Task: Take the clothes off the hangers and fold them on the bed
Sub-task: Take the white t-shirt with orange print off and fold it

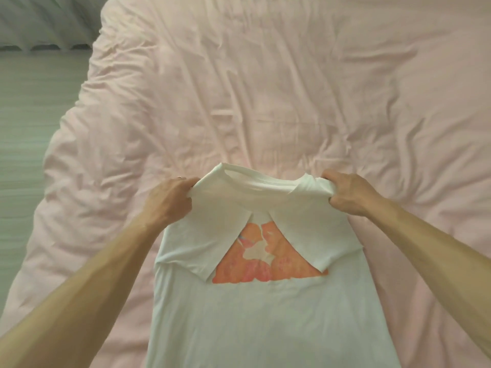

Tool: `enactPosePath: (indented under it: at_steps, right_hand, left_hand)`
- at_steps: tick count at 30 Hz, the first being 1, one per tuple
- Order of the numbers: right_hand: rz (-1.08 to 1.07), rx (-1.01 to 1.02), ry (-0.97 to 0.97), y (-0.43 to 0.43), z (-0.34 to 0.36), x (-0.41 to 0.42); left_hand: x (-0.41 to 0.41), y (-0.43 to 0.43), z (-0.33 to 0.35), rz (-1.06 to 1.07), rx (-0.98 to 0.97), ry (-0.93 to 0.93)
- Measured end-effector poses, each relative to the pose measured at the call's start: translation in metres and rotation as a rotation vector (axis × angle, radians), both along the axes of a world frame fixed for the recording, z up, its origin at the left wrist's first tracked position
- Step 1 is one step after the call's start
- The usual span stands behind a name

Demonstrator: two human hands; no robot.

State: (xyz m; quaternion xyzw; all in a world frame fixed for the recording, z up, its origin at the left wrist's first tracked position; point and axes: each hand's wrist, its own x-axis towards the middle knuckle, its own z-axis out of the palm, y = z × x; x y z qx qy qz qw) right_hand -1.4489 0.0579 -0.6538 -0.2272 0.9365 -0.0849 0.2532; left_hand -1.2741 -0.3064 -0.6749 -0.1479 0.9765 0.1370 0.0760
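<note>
Hands clench the white T-shirt (265, 301) at its shoulders: left hand (170, 201), right hand (350, 193), above the pink duvet (265, 88).

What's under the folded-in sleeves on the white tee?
An orange print on the white tee shows in the gap between the sleeves; the rest is covered by them.

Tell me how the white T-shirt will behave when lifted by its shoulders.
Probably floppy: the white T-shirt droops between the left hand and right hand. Likely light, since bunched fabric alone holds it. It may drag and wrinkle on the pink duvet.
</note>
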Motion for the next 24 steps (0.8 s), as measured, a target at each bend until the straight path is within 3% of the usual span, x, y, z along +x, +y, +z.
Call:
enactPosePath:
  at_steps: [5,11,19,24]
  right_hand:
    - [0.050,-0.075,0.099,0.041,0.011,0.071]
    - [0.170,-0.034,0.288,0.107,-0.009,0.170]
    - [0.381,-0.073,0.462,0.187,-0.027,0.317]
    - [0.391,-0.063,0.501,0.229,-0.046,0.373]
  left_hand:
    - [0.080,0.028,0.016,-0.119,-0.065,0.190]
    - [0.193,0.064,0.007,-0.353,-0.213,0.259]
    - [0.353,0.144,-0.018,-0.416,-0.314,0.181]
    - [0.410,0.187,-0.017,-0.487,-0.422,0.166]
